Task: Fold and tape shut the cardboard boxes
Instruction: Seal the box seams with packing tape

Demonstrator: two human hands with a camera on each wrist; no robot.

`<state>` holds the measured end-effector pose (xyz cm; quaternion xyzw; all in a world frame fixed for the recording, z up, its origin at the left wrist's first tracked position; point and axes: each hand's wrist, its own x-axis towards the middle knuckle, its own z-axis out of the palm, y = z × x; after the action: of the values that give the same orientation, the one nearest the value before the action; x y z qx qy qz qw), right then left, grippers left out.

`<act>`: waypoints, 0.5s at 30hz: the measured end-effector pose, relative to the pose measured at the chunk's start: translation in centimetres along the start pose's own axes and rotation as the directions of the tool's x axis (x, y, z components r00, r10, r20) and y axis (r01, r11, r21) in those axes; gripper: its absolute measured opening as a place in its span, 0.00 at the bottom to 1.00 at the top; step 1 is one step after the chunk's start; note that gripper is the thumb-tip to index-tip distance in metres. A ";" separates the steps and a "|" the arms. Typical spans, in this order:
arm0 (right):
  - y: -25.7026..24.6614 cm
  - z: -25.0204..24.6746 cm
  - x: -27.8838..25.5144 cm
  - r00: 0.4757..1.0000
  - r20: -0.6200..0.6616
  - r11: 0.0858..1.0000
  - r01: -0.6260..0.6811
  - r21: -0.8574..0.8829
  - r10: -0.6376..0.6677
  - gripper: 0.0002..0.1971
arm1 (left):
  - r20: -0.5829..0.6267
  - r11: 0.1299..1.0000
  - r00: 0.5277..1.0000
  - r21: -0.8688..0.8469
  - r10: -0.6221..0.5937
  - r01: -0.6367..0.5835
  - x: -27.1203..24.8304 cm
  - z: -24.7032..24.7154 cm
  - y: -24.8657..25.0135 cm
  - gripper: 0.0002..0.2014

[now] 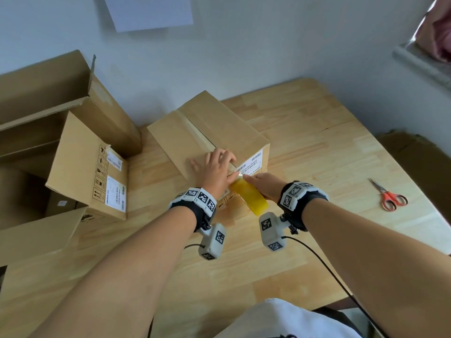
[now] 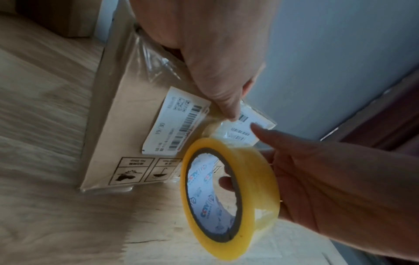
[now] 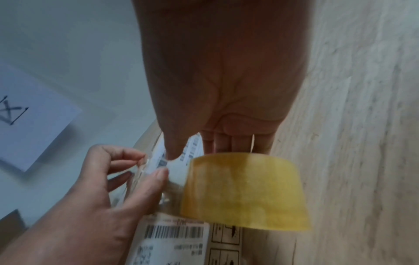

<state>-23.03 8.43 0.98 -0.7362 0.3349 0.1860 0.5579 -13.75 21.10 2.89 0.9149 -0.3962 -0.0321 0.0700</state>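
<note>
Cardboard meets clear tape at the centre of the head view, where a closed box stands on the wooden bench, its top seam running from upper left toward the near edge. The left hand lies on the lid at that near end, fingers curled and pinching the free tape end down at the top edge of the labelled front face. Just right and below, the right hand grips the yellow tape roll, thumb through its core, fingers wrapped over the rim, forefinger extended. The strip between them is short; the roll lies below the pinch, so the likely pull is away from the left hand. Scissors lie at right, well apart; open boxes stand left.
</note>
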 end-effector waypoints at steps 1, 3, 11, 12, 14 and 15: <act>0.2 -0.3 0.0 0.999 -0.030 0.998 -0.030 0.060 0.032 0.25 | 0.012 1.000 1.000 0.016 -0.007 0.007 0.1 0.0 0.1 0.17; 0.9 -1.0 -0.5 0.991 -0.077 0.977 -0.097 0.190 0.113 0.23 | 0.025 1.000 1.000 0.013 -0.018 0.018 0.1 0.0 0.3 0.17; 5.0 -3.7 -2.8 0.955 -0.198 0.935 -0.151 0.320 0.221 0.13 | 0.036 0.996 0.999 0.093 -0.012 0.009 -0.3 0.4 1.4 0.21; 5.6 -3.9 -3.1 0.952 -0.205 0.930 -0.147 0.337 0.225 0.12 | 0.033 0.994 0.999 0.108 -0.021 0.017 -0.3 0.5 1.6 0.22; 6.9 -4.4 -3.9 0.945 -0.241 0.929 -0.126 0.349 0.219 0.10 | 0.028 0.993 0.999 0.115 -0.039 0.036 -0.2 0.7 1.9 0.22; 7.5 -4.7 -4.3 0.939 -0.259 0.929 -0.127 0.347 0.225 0.09 | 0.024 0.993 0.999 0.113 -0.049 0.046 -0.1 0.7 2.0 0.22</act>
<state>-31.80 4.08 -0.08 -0.6201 0.5053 0.0664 0.5964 -15.40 19.74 2.50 0.9260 -0.3765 -0.0237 0.0125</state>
